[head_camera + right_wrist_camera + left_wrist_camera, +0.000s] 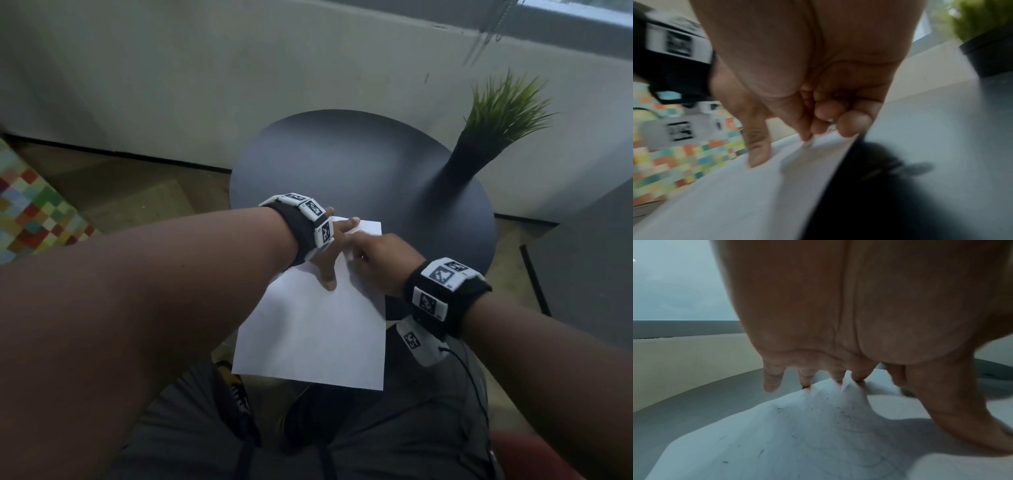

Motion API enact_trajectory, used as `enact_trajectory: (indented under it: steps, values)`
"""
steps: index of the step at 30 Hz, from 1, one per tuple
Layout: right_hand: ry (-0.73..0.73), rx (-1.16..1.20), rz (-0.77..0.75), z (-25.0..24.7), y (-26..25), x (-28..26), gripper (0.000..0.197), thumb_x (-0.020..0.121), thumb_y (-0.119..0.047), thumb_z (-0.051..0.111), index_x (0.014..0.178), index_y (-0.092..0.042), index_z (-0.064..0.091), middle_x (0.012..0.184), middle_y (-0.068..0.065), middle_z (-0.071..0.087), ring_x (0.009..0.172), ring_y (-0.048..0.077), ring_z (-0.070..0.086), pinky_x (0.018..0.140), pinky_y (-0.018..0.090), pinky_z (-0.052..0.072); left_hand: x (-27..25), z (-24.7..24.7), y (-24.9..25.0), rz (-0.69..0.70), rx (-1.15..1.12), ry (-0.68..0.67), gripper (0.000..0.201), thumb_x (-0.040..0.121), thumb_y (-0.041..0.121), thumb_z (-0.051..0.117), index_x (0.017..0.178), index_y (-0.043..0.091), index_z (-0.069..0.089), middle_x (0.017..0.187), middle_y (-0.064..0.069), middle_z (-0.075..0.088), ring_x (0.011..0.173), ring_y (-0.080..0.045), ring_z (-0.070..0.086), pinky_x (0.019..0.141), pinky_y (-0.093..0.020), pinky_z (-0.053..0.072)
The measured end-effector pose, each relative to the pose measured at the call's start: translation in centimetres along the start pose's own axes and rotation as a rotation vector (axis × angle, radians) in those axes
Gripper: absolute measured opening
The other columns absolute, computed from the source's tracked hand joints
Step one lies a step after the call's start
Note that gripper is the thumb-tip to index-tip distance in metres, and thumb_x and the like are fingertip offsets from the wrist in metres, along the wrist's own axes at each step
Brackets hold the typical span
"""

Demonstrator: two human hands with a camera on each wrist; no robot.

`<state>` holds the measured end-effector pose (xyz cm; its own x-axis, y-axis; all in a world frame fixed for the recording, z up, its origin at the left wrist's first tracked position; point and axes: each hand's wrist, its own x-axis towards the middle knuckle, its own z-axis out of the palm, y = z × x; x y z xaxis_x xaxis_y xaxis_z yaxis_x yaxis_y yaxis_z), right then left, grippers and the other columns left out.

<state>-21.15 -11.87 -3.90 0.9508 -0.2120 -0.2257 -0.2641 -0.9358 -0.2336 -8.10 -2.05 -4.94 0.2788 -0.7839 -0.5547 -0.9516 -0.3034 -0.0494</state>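
A white sheet of paper [308,329] lies on a round dark table [342,164], its near half hanging over the table's front edge. My left hand [337,245] rests flat on the sheet's far left part, fingers spread and straight. In the left wrist view its fingertips [858,378] press the paper [797,434] down. My right hand [380,260] is at the sheet's far right edge with fingers curled. In the right wrist view its thumb [758,152] lies on top of the paper [735,194]. The curled fingers [854,124] meet the slightly raised edge.
A green grass-like plant in a tall black pot [479,150] stands at the table's right rear; the pot [990,53] is close to my right hand. A colourful chequered object [27,212] sits on the floor at left. A pale wall runs behind the table.
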Motion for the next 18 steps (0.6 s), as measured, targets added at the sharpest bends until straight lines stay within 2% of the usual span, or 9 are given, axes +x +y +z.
enact_trajectory:
  steps: [2,4,6,7,9,11,13,15,18]
  values:
    - [-0.123,-0.014,-0.125,0.5,-1.0,-0.8,0.012,0.086,-0.027,0.055,0.094,-0.020,0.061,0.088,0.006,0.063,0.079,0.029,0.059,0.069,0.030,0.050,0.0,0.1,0.0,-0.012,0.022,-0.015,0.125,0.069,0.067,0.076,0.159,0.039,-0.007,0.167,0.011,-0.014,0.153,-0.040,-0.001,0.114,-0.065,0.016]
    - [-0.146,-0.004,-0.131,-0.2,-0.7,-0.7,0.009,0.086,-0.026,0.057,0.089,-0.019,0.061,0.083,0.002,0.060,0.075,0.025,0.054,0.067,0.028,0.045,0.0,-0.2,0.2,-0.006,0.026,-0.005,0.125,0.070,0.066,0.076,0.159,0.037,-0.006,0.168,0.010,-0.013,0.153,-0.040,-0.002,0.115,-0.064,0.016]
    - [-0.074,0.024,-0.022,-0.7,0.6,0.5,0.011,0.088,-0.030,0.059,0.092,-0.020,0.061,0.084,-0.002,0.059,0.077,0.021,0.053,0.067,0.026,0.038,0.1,-0.6,0.4,-0.007,0.011,0.009,0.120,0.072,0.064,0.076,0.160,0.037,0.000,0.169,0.007,-0.008,0.153,-0.039,-0.002,0.115,-0.064,0.013]
    - [-0.037,0.053,0.054,-0.8,1.5,1.1,0.013,0.088,-0.032,0.060,0.092,-0.020,0.061,0.086,-0.002,0.060,0.079,0.021,0.055,0.067,0.026,0.039,0.0,-0.8,0.4,-0.017,0.005,0.026,0.113,0.073,0.062,0.076,0.160,0.035,0.009,0.169,0.004,-0.002,0.153,-0.038,0.001,0.115,-0.063,0.015]
    - [0.009,0.090,0.167,-0.7,2.8,1.9,0.017,0.088,-0.036,0.061,0.092,-0.019,0.060,0.091,0.001,0.063,0.085,0.023,0.059,0.069,0.029,0.041,-0.5,-1.1,0.3,-0.048,0.016,0.116,0.091,0.076,0.061,0.072,0.152,0.030,0.034,0.164,-0.002,0.021,0.148,-0.036,0.019,0.111,-0.060,0.031]
    - [0.011,0.113,0.225,-0.6,3.4,2.4,0.019,0.088,-0.036,0.060,0.094,-0.018,0.060,0.093,0.003,0.063,0.086,0.023,0.058,0.068,0.030,0.040,-0.9,-0.9,0.1,-0.065,-0.003,0.210,0.074,0.080,0.059,0.069,0.143,0.027,0.047,0.153,-0.005,0.035,0.138,-0.032,0.034,0.102,-0.052,0.042]
    - [0.006,0.126,0.248,-0.6,3.6,2.6,0.018,0.089,-0.036,0.059,0.095,-0.019,0.058,0.094,0.004,0.063,0.085,0.024,0.058,0.067,0.030,0.041,-1.5,-0.2,-0.2,-0.079,-0.051,0.162,0.082,0.083,0.062,0.066,0.152,0.029,0.035,0.159,-0.006,0.026,0.142,-0.031,0.030,0.105,-0.049,0.039]
    - [0.005,0.099,0.249,-0.6,3.3,2.6,0.017,0.090,-0.036,0.056,0.096,-0.020,0.055,0.094,0.006,0.062,0.083,0.026,0.058,0.068,0.032,0.045,-2.1,0.3,-0.3,-0.095,-0.075,0.082,0.105,0.079,0.069,0.066,0.160,0.031,0.013,0.168,-0.003,0.007,0.152,-0.028,0.013,0.113,-0.050,0.029]
    - [-0.024,0.049,0.137,-0.3,1.5,1.5,0.014,0.089,-0.036,0.055,0.090,-0.022,0.053,0.085,0.001,0.059,0.079,0.025,0.057,0.068,0.031,0.047,-2.0,0.7,-0.5,-0.091,-0.080,0.085,0.116,0.073,0.075,0.067,0.161,0.031,0.005,0.169,-0.002,-0.001,0.154,-0.027,0.005,0.115,-0.053,0.024]
